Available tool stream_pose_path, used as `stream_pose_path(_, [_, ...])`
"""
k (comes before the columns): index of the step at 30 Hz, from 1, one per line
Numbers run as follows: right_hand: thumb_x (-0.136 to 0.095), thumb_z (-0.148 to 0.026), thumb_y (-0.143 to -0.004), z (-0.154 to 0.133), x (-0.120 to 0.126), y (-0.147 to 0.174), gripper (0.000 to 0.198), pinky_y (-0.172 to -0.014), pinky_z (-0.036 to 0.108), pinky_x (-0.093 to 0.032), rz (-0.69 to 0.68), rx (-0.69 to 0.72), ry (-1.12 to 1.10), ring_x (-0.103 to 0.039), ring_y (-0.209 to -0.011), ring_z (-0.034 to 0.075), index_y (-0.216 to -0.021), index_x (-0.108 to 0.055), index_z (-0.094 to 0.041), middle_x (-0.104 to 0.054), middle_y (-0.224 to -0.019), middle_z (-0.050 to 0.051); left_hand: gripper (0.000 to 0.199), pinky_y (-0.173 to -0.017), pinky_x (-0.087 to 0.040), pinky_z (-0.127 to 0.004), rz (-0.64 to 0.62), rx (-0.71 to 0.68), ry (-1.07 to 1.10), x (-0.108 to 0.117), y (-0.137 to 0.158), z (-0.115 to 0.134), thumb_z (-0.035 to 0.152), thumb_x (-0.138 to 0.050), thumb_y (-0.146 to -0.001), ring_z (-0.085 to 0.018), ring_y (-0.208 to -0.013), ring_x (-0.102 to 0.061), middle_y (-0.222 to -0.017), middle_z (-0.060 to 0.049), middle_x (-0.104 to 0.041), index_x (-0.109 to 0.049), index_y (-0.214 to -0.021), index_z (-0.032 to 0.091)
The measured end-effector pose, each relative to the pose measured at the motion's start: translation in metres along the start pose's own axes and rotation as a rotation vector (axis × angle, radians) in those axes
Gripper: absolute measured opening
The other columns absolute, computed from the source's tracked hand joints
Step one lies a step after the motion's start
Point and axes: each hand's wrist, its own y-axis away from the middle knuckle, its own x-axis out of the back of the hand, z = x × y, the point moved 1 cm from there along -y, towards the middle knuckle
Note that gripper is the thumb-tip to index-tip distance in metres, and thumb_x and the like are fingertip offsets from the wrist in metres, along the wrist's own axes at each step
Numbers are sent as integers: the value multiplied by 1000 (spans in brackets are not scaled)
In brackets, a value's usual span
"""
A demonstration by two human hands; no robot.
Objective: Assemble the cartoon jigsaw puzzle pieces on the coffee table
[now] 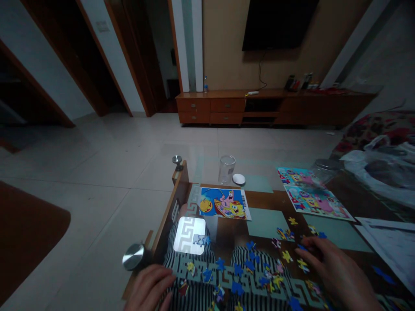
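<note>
On the right side of the glass table, my right hand (333, 270) has its thumb and index finger closed around a small blue puzzle piece (302, 247). Loose yellow puzzle pieces (287, 256) lie close to those fingertips. My left hand (151, 287) rests at the table's left edge with its fingers stretched out and holding nothing. Between the hands, several blue puzzle pieces (238, 270) are scattered over the glass. Two joined pieces (199, 240) lie in a bright reflection on the left. A cartoon picture sheet (223, 203) lies flat beyond them.
At the far edge stand a clear glass jar (226, 170) and a white lid (239, 179). Two more picture sheets (319, 201), a dark-lidded container (326, 170) and a plastic bag (382, 166) are at the right. A metal knob (134, 257) sticks up beside my left hand.
</note>
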Motion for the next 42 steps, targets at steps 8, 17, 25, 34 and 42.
stream_pose_path(8, [-55, -43, -73, -9, 7, -7, 19, -57, 33, -38, -95, 12, 86, -64, -65, 26, -72, -59, -25, -68, -72, 6, 29, -82, -50, -42, -592, 208, 105, -14, -91, -2, 7, -62, -80, -26, -101, -53, -109, -7, -58, -60, -106, 22])
stream_pose_path(17, [-64, -19, -67, -33, 31, -19, 7, -53, 30, -30, -230, 9, 175, -62, -64, 23, -63, -60, -24, -67, -66, 1, 28, -87, -43, -47, -675, 233, 81, -48, -107, -9, 7, -69, -70, -30, -106, -49, -111, -7, -57, -62, -94, 20])
stream_pose_path(25, [-58, -9, -75, -105, 15, -1, 21, -71, 32, -45, -211, 384, -103, -61, -79, 20, -82, -69, -26, -67, -84, 3, 20, -90, -41, -41, -611, 219, 246, -52, -101, -17, 9, -67, -75, -27, -111, -47, -106, -4, -55, -58, -88, 22])
stream_pose_path(34, [-57, -6, -79, -132, -19, 19, 18, -74, 32, -44, -304, 465, -133, -58, -85, 20, -79, -65, -22, -61, -86, 3, 15, -88, -39, -39, -571, 206, 249, -56, -93, -21, 11, -65, -80, -26, -108, -46, -106, -4, -54, -57, -88, 20])
stream_pose_path(42, [-53, -5, -78, -106, -4, 36, 20, -73, 31, -45, -289, 407, -151, -59, -82, 20, -76, -62, -23, -60, -84, 2, 12, -85, -38, -36, -543, 223, 237, -62, -93, -19, 17, -66, -83, -24, -104, -47, -104, -4, -55, -57, -89, 20])
